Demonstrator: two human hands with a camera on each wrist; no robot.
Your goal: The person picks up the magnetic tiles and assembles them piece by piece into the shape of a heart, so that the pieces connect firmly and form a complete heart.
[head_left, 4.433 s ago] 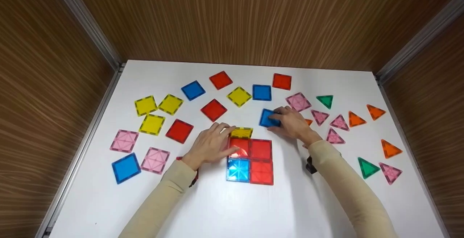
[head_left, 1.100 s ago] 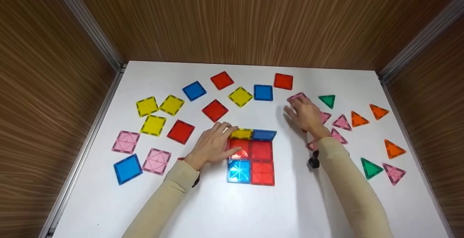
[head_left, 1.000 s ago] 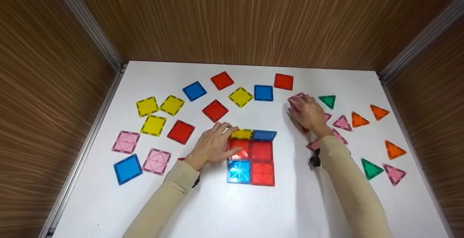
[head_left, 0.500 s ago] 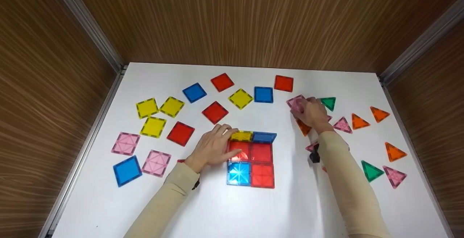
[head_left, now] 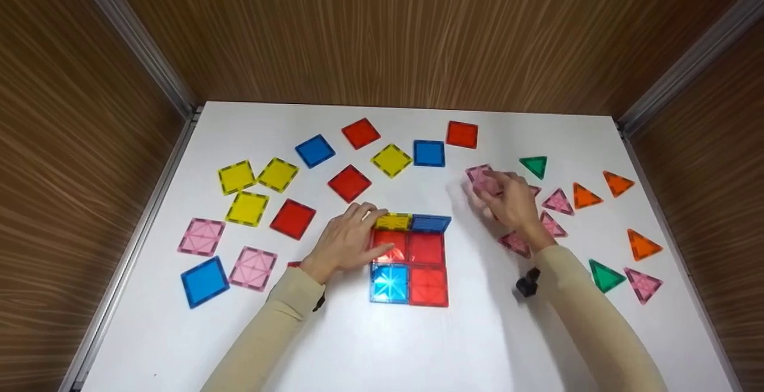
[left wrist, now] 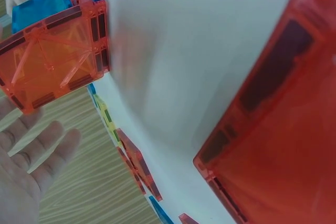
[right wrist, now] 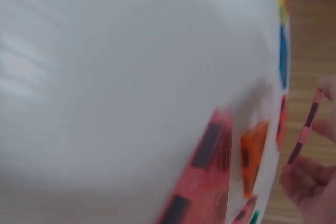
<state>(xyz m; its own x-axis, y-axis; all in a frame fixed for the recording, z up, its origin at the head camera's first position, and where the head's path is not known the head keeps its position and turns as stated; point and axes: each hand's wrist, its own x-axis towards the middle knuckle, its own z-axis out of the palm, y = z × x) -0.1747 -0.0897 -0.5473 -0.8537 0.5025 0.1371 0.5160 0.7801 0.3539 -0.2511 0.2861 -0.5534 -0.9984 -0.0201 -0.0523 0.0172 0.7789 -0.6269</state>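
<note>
In the head view, my right hand pinches a pink square magnetic tile by its edge. The right wrist view shows this pink tile edge-on between thumb and fingers, clear of the table. My left hand rests with extended fingers at the left back corner of a small build, fingertips by an upright yellow tile. Beside that stands a blue tile. The build's flat base joins red tiles and one shiny blue tile. An upright red tile shows in the left wrist view beside spread fingers.
Loose square tiles lie at the back and left, among them a yellow tile, a red tile and a blue tile. Triangles, such as an orange triangle and a green triangle, lie right. Wood-grain panels enclose the table.
A blue tile has come to stand beside the yellow one. My right hand then reached the pink square, pinched it and lifted it slightly toward me. My left hand stays put.
</note>
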